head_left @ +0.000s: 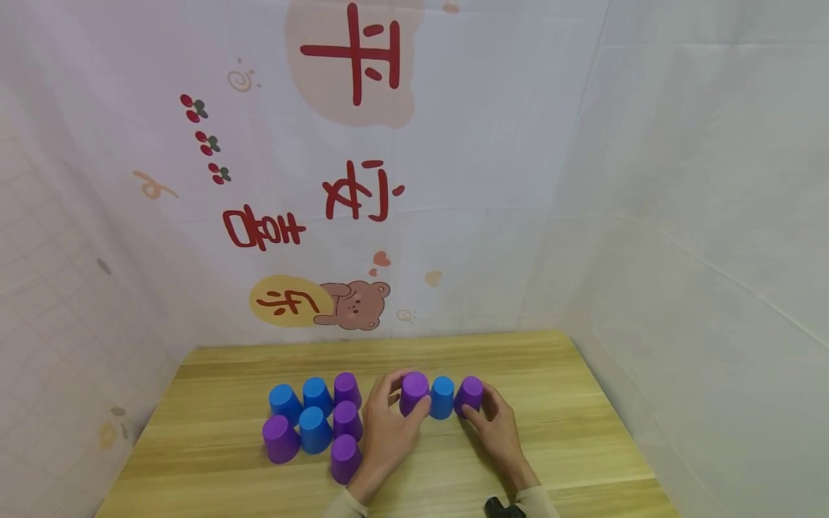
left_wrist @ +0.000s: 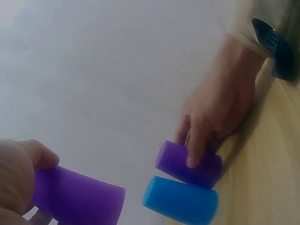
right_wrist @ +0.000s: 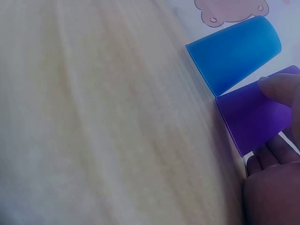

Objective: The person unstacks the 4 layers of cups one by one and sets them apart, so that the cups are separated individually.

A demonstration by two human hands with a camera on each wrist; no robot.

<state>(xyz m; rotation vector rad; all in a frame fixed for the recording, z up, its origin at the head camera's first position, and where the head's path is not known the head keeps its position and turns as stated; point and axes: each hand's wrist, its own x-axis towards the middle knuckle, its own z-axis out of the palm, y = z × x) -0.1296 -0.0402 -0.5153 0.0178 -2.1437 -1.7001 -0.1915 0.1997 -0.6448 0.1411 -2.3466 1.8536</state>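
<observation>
My left hand (head_left: pixel 390 424) grips a purple cup (head_left: pixel 414 392) between thumb and fingers, left of an upside-down blue cup (head_left: pixel 442 398). In the left wrist view this purple cup (left_wrist: pixel 82 194) has a gap between it and the blue cup (left_wrist: pixel 180 200). On the other side, my right hand (head_left: pixel 497 426) holds a second purple cup (head_left: pixel 469 396), its thumb on the near side. The right wrist view has that purple cup (right_wrist: pixel 255 112) standing rim down on the table, its rim right at the blue cup's rim (right_wrist: pixel 234 56).
Left of my left hand stand several upside-down cups in a group, among them a blue cup (head_left: pixel 315 430), a purple cup (head_left: pixel 281 439) and another purple cup (head_left: pixel 346 459). A printed white cloth (head_left: pixel 466 216) hangs behind the wooden table (head_left: pixel 570 432), with more cloth at both sides.
</observation>
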